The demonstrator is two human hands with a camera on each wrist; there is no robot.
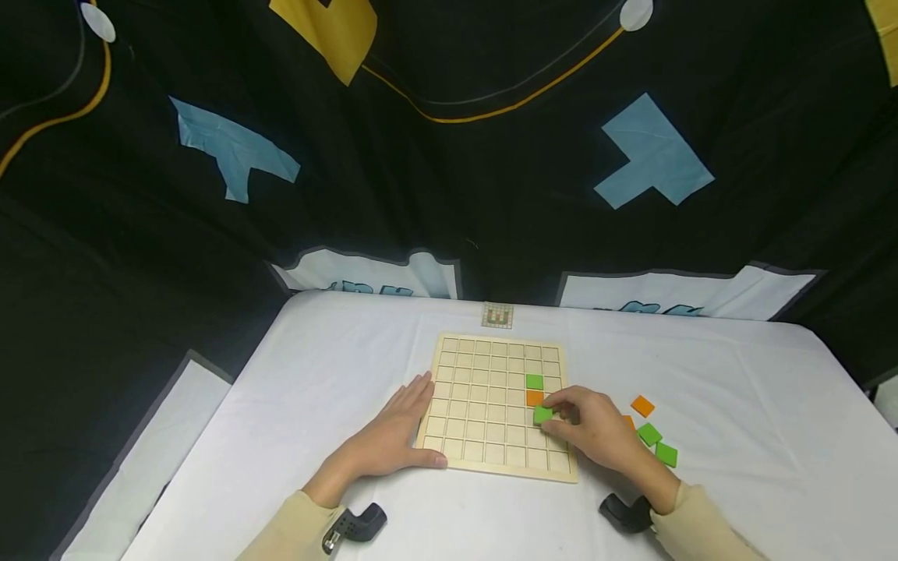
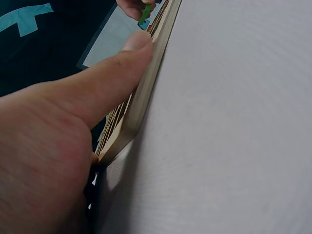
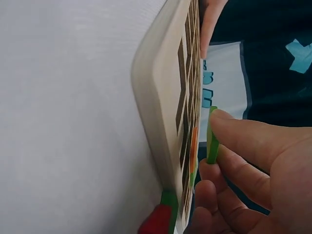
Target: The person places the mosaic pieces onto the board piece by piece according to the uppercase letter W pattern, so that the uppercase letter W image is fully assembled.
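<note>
A square wooden board (image 1: 477, 405) with a grid of shallow cells lies on the white table. My left hand (image 1: 390, 438) rests along its left side, fingers extended, and the thumb (image 2: 122, 66) touches the near edge. Over the right part of the board, my right hand (image 1: 596, 430) pinches a green square tile (image 3: 212, 139) between thumb and fingers. The right wrist view shows this tile raised off the board's surface. A green tile (image 1: 535, 382) and an orange tile (image 1: 535, 398) sit in neighbouring cells, just beyond the pinched tile.
Right of the board lie loose tiles: an orange one (image 1: 642, 406), another orange one (image 1: 628, 422) partly behind the right hand, and two green ones, the farther (image 1: 648, 434) and the nearer (image 1: 666, 454). A small patterned square (image 1: 497, 315) lies beyond the board. Dark cloth (image 1: 435, 195) hangs behind the table.
</note>
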